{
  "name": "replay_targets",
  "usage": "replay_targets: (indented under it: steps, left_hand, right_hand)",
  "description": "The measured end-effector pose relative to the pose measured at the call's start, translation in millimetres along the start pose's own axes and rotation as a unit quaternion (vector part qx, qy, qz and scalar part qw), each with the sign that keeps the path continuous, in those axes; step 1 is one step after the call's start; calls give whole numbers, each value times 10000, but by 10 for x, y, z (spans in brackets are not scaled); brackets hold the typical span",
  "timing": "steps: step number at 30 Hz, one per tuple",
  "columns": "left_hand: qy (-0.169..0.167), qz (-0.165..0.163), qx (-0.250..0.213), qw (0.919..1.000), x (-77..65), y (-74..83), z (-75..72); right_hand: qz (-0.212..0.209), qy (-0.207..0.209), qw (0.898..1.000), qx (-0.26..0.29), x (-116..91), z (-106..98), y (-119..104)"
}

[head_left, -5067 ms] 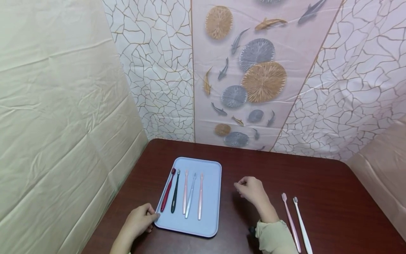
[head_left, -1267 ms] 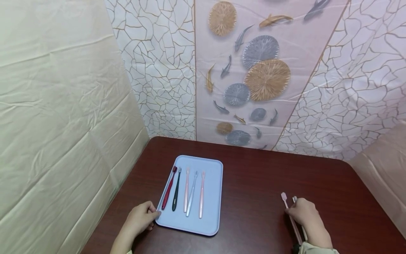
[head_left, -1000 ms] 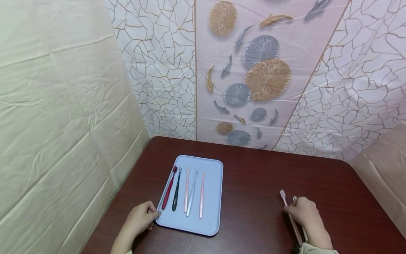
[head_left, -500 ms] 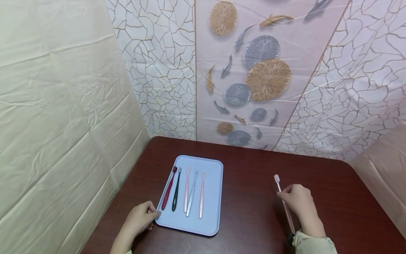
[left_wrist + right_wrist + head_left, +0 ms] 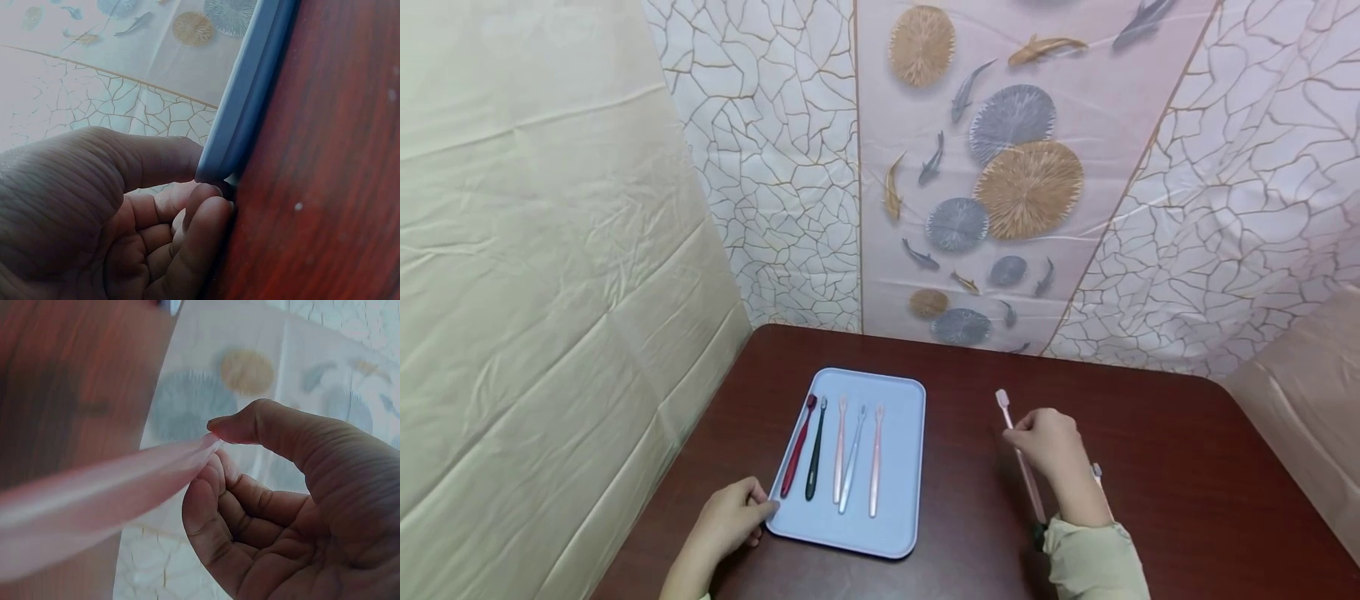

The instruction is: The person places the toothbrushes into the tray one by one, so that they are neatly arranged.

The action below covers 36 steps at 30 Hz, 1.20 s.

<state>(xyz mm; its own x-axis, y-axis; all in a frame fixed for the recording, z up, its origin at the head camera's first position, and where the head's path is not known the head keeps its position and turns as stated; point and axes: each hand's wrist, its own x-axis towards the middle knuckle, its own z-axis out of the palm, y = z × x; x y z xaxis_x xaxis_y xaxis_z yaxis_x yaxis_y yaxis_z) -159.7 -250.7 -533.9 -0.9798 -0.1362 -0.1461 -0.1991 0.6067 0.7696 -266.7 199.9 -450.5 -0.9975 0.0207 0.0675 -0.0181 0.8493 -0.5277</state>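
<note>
My right hand [image 5: 1051,442] pinches a pink toothbrush [image 5: 1028,483] between thumb and fingers, its head pointing up and away, raised over the table right of the tray. In the right wrist view the pink handle [image 5: 94,500] runs from the fingertips toward the lower left. With thumb on top and fingers beneath, my left hand [image 5: 730,517] grips the near left corner of a light blue tray [image 5: 895,467]; the left wrist view shows the tray's edge [image 5: 240,94] in that pinch. On the tray lie a red toothbrush [image 5: 797,450], a dark green one, two pink ones and a pale blue one.
A white toothbrush [image 5: 1097,472] lies on the dark red-brown table [image 5: 1210,500], mostly hidden behind the right forearm. Patterned cloth [image 5: 790,167] hangs along the table's back edge, and a cream cloth wall [image 5: 550,333] stands at the left.
My right hand went to the two toothbrushes at the right, took hold of the pink one, lifted it and carried it left toward the tray. The left hand stayed at the tray corner.
</note>
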Motion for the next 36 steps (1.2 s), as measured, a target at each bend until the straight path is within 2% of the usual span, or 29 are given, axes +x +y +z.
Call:
replay_targets:
  steps: [8,18,25,36]
  left_hand:
    - [-27,112,-136,9998,8,1,32]
    - [14,-24,3,10000,20,-29,-13]
    - [8,-65,-62,10000,41,-28,23]
    - [-15,-33,-69,10000,15,-39,2]
  right_hand:
    - [-116,-63,9998,163,9,226,-288]
    - [-290,-116,9989,362,49,371,-574]
    - [-373,-159,9985,374,19,538,-689]
    - [-428,-179,9978,479,-45,692,-850]
